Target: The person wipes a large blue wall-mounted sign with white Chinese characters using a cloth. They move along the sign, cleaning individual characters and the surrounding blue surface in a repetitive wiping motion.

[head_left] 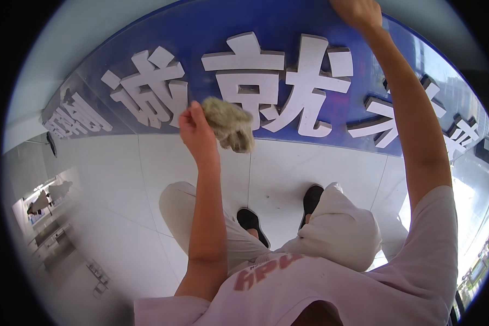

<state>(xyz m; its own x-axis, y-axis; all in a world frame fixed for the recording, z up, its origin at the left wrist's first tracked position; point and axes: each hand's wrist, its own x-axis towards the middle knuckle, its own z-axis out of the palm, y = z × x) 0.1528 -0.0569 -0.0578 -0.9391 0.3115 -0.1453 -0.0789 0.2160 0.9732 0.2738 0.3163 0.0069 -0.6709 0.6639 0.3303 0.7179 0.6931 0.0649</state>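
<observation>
Item held: a crumpled, fuzzy yellow-green cloth (228,122), pinched in the left hand (197,127) between thumb and curled fingers, its loose end hanging down and to the right. It sits before the lower edge of a blue sign panel (193,27), left of the panel's middle, and hides part of one of the raised white characters (309,87). Whether the cloth touches that character cannot be determined.

The right hand (358,12) is raised to the panel's upper edge, right of the middle. Its fingertips fall outside the view; whether they grip, press or merely rest cannot be told.

Two dark shoes (252,225) stand on the pale tiled floor (277,179) below the panel.

Assessment: the step in hand appears to be work with the cloth at the lettering. The next move would call for a firm pinch, the loose end gathered, and care around the characters' projecting edges.
</observation>
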